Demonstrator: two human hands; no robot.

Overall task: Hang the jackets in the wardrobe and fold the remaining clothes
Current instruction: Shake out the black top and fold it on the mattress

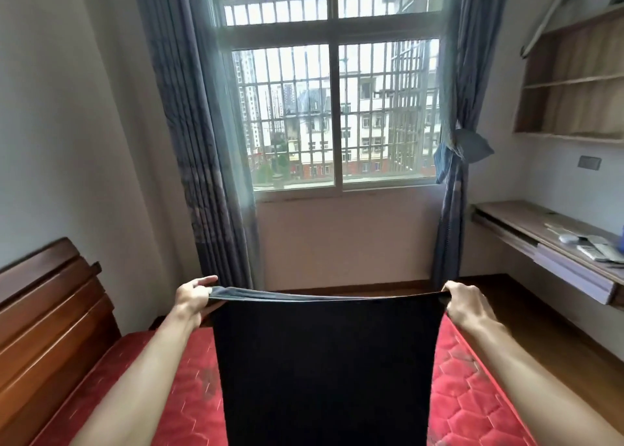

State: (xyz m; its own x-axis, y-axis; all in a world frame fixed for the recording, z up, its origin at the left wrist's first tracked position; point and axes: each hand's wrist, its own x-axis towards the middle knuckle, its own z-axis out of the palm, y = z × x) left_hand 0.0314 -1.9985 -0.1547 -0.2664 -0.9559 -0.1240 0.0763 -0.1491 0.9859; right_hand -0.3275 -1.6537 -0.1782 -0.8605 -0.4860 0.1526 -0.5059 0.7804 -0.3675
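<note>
While both arms reach forward in the lower half of the frame, the left hand (194, 295) and the right hand (464, 298) each pinch a top corner of a dark black fabric garment (326, 368). It is stretched taut between them and hangs flat at lower centre, above the red quilted mattress (472, 388). A brown wooden headboard (50, 327) stands at lower left.

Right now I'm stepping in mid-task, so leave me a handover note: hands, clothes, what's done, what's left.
The left hand pinches one top corner of the dark flat fabric garment; right hand pinches the other.
It hangs stretched between them over the red quilted mattress.
Done: garment spread out. Left: fold it.
No wardrobe, jackets or other clothes in view, so further progress cannot be told.
</note>
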